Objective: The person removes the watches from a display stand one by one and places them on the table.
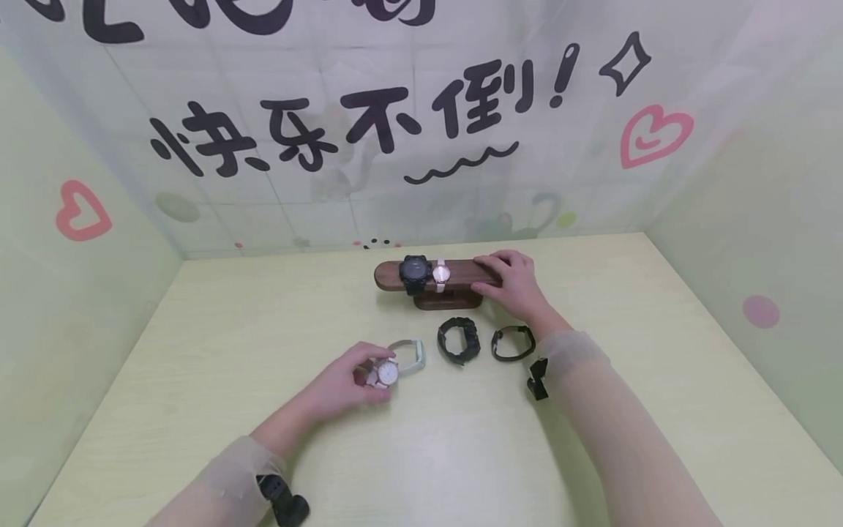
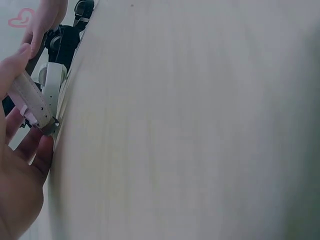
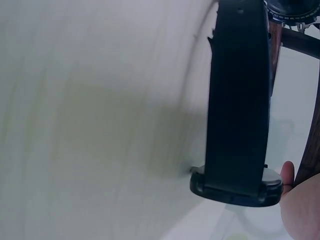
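Six watches and bands were before me in the head view, and I attended first to the white-dialled watch (image 1: 387, 372), which was near the middle of the tabletop (image 1: 461, 468), a little toward its left edge. The left hand (image 1: 344, 379) pinched it between thumb and fingers, with the dial turned upward; how its strap lay, I could not tell well. From these fingers the wooden stand (image 1: 470, 271) was farther away and to the right, close to the far edge, its long axis running almost parallel with that edge. The right hand (image 1: 517, 287) gripped the stand's right end, so it was the nearer one to the bare wood; I judged this oblique direction to matter most. On the stand's left half sat a black watch (image 1: 415, 271) and, just beside it, a pale-strapped watch (image 1: 441, 274). Nearer than the stand, a mint band (image 1: 419, 354), a bulky black watch (image 1: 470, 340) and a thin black band (image 1: 513, 359) made a row toward the right edge.
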`<action>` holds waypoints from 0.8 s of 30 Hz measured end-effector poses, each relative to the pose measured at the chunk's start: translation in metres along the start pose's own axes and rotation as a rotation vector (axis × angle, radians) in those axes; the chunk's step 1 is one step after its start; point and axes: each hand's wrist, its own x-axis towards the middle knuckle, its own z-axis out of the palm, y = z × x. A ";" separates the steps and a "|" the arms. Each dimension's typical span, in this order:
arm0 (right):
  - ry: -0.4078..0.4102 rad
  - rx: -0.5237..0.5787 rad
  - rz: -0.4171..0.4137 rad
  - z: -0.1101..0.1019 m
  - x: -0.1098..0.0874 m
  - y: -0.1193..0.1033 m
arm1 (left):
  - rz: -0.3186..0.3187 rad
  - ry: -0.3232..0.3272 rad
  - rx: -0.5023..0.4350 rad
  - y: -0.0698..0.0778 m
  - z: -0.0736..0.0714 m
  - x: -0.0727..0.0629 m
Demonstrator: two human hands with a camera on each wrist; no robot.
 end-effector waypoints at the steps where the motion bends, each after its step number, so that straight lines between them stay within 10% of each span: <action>1: -0.001 0.001 0.003 0.000 0.000 0.000 | 0.007 -0.003 0.008 0.000 0.001 0.000; 24: 0.011 -0.013 -0.019 0.001 0.001 0.001 | 0.118 0.021 0.206 -0.005 0.017 -0.003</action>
